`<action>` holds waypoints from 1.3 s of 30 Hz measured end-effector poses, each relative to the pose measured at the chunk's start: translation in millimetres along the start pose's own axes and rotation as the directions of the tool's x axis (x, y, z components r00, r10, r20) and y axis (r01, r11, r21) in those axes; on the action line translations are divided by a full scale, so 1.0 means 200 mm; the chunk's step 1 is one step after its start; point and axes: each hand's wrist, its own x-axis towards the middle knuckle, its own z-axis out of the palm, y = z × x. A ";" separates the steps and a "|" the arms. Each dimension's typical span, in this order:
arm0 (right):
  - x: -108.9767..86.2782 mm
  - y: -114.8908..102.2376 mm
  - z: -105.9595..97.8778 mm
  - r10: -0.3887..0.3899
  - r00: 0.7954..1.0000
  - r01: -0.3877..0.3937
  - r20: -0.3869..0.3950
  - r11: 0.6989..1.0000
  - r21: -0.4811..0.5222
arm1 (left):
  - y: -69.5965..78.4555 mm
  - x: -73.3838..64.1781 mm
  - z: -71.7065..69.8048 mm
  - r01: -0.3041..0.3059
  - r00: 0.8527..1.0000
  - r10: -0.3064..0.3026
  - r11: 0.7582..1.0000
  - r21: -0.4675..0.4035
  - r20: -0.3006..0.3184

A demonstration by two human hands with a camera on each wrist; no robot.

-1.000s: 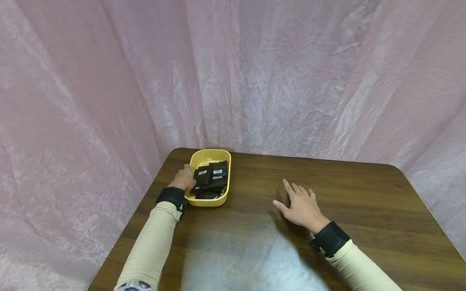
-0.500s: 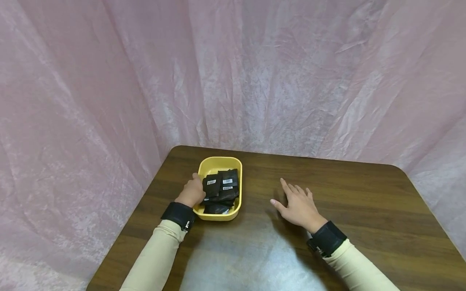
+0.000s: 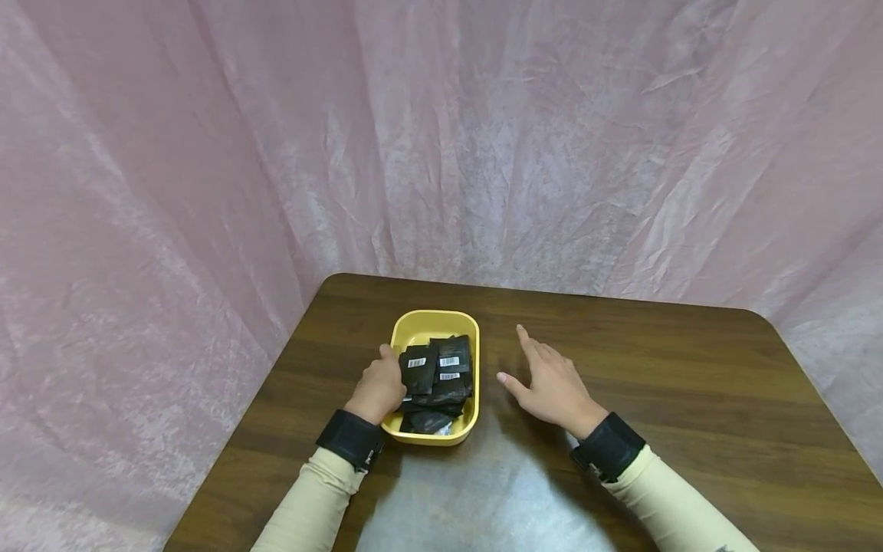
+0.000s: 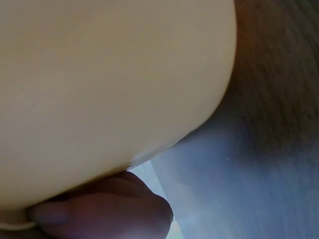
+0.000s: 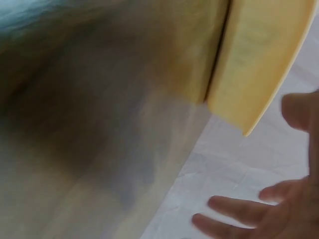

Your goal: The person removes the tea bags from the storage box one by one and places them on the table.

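The left arm and right arm reach forward, slanting inward. The left hand grips, fingers curled, its back uppermost. The right hand is palm down, its fingers extended, index foremost, and its thumb spread to the side. The hands are apart.

At your 12 o'clock, 3 white barcode labels stood on black packets; you could read no wording.
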 end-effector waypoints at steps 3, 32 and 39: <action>0.04 -0.06 -0.02 -0.068 0.996 0.070 -0.049 0.996 0.053 | 0.01 0.00 -0.01 0.011 1.000 -0.011 1.000 0.004 0.009; 0.35 -0.60 0.24 -0.375 0.843 0.455 0.385 0.880 -0.139 | 0.01 -0.01 0.02 0.001 1.000 0.000 0.999 0.054 -0.014; 0.33 -0.57 0.20 -0.447 0.835 0.512 0.320 0.844 -0.157 | 0.01 -0.02 0.00 0.008 1.000 -0.007 0.999 0.035 -0.028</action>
